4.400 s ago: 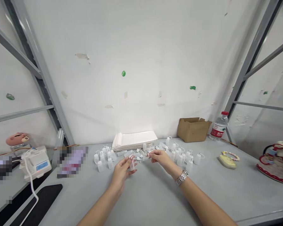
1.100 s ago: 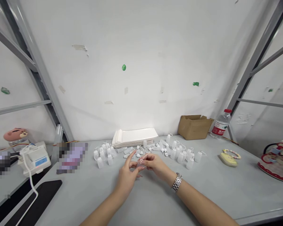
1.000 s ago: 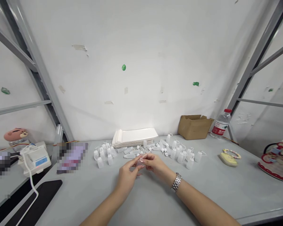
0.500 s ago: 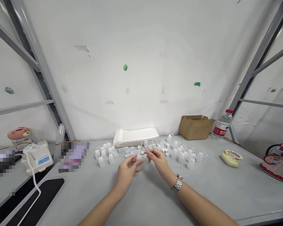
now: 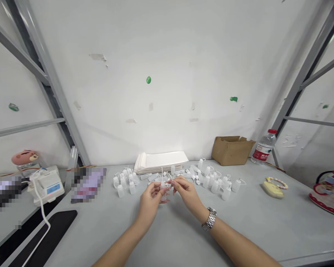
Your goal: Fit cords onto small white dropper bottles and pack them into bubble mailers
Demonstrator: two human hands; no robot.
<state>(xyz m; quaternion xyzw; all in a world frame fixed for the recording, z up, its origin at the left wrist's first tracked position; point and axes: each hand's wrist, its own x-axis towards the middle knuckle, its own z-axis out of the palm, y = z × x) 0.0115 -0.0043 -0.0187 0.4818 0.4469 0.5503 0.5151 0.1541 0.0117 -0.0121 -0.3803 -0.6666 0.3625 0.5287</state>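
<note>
My left hand (image 5: pixel 151 198) is closed round a small translucent squeeze bottle (image 5: pixel 163 184), held upright above the grey table. A thin white stem (image 5: pixel 162 173) rises from its top. Beside the bottle's neck, my right hand (image 5: pixel 186 191) has thumb and fingers pinched together; whatever lies between those fingertips is too small to make out. Behind both hands, loose bottles and clear plastic pieces (image 5: pixel 153 177) lie on the table. Small bottles with looped cap straps stand in a left group (image 5: pixel 123 181) and a right group (image 5: pixel 215 185).
A stack of white envelopes (image 5: pixel 163 159) lies against the wall. To the right are an open cardboard box (image 5: pixel 233 151), a red-capped water bottle (image 5: pixel 264 147) and a yellow pouch (image 5: pixel 272 190). On the left lie a phone-like purple item (image 5: pixel 89 183) and a white device (image 5: pixel 48 185).
The bottle's thin stem now points straight up above its neck, where earlier it was less clear. My right fingertips have stayed close to the bottle. The view has shifted slightly.
</note>
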